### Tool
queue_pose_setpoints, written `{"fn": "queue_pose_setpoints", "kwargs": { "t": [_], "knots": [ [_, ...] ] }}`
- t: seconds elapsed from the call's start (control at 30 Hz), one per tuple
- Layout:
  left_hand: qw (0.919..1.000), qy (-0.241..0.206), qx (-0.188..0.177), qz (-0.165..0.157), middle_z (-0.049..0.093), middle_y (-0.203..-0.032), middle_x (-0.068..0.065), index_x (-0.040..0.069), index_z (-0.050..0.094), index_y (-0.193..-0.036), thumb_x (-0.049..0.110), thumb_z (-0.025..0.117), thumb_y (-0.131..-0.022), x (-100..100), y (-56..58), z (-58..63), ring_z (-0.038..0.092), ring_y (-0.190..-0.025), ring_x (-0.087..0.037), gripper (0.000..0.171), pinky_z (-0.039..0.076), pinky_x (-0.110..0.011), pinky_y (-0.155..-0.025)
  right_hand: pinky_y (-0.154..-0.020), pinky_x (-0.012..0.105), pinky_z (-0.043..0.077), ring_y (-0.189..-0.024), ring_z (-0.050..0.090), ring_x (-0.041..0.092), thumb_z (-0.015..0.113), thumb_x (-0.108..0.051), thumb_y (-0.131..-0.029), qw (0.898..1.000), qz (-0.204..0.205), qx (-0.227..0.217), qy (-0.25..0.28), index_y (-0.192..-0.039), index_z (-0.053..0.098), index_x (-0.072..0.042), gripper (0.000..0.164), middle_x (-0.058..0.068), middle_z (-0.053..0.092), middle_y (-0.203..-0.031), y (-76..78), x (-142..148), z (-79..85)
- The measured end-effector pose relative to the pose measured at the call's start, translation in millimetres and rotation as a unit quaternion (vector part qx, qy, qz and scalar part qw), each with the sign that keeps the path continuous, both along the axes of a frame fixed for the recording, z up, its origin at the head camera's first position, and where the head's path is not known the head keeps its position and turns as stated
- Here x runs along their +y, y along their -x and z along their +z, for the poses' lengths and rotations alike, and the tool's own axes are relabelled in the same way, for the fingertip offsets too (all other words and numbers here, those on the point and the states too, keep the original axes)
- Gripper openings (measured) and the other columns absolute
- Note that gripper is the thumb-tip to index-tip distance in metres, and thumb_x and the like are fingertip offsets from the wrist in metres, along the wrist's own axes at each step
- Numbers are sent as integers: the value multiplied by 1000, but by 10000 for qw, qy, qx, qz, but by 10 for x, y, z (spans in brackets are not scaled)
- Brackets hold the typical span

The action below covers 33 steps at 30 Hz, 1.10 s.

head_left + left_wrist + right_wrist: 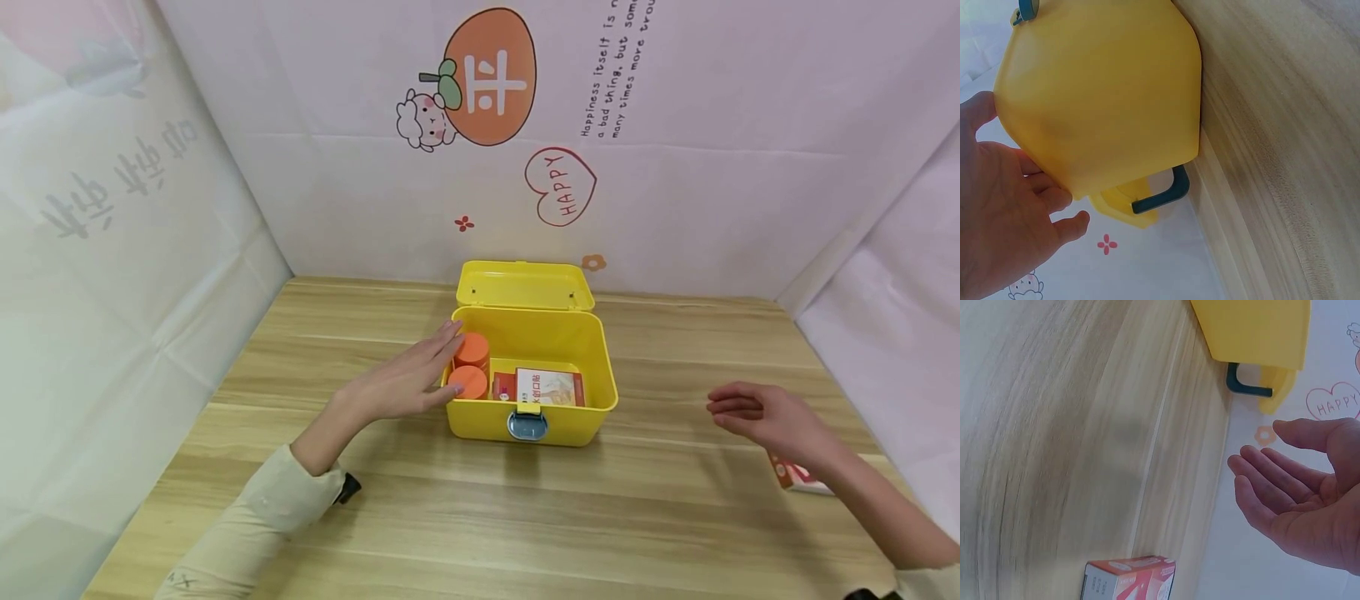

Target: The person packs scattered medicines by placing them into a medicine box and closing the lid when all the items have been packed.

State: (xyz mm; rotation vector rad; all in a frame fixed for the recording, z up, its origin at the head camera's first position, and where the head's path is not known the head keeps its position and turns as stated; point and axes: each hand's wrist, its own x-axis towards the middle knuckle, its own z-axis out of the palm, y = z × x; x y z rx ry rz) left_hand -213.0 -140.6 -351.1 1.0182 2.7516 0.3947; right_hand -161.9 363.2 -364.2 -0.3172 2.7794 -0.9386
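A yellow lidded box (480, 423) stands on the table, its lid (525, 285) raised at the back and a metallic latch (528, 426) at the front. Two orange-lidded round containers (472, 350) sit inside at the left, beside a bandage box (551, 387) with Chinese print. My left hand (401, 379) is at the box's left rim, fingers extended near the orange lids; in the left wrist view its fingertips reach behind the rim. Away from the yellow box, my right hand (772, 421) hovers over the right of the table, fingers loosely bent, holding nothing.
A small red and white carton (798, 477) lies on the wooden table (480, 533) at the right, partly hidden by my right forearm. A dark green handle (1250, 389) shows behind the yellow box. White printed cloth (337, 208) surrounds the table at the back and sides.
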Motion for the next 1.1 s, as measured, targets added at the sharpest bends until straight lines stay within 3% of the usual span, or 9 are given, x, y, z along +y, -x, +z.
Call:
{"fn": "queue_pose_setpoints", "kwargs": {
  "t": [0.6,0.9,1.0,1.1],
  "knots": [
    [10000,-12,60,-54,-4,-170,-6,6,10,-160,56,38,-103,11,15,-9,0,-157,-21,81,17,-43,-127,-71,11,52,-87,54,-21,64,-16,-98,9995,-286,-2,-102,-130,54,14,44,26,69,-116,-20,378,-53],
    [9999,-34,117,-74,-3,-170,-6,7,10,-160,56,39,-103,10,15,-8,1,-157,-22,81,17,-43,-127,-67,6,44,-82,48,-26,64,-22,-98,9962,-540,151,-662,-128,57,12,45,21,74,-108,-15,609,-72],
    [9999,-39,140,-89,-3,-170,-6,7,10,-160,56,39,-103,7,13,-10,1,-157,-21,81,17,-43,-127,-69,17,49,-79,42,-29,64,-25,-98,9931,-690,162,-936,-127,57,12,48,26,71,-112,-9,690,-79],
    [9999,-48,114,-80,-3,-170,-6,7,10,-160,56,39,-103,4,10,-9,0,-157,-21,81,17,-43,-127,-78,40,52,-75,39,-28,64,-28,-98,9897,-853,162,-1135,-128,56,13,51,31,68,-117,-11,756,-88]
  ]
}}
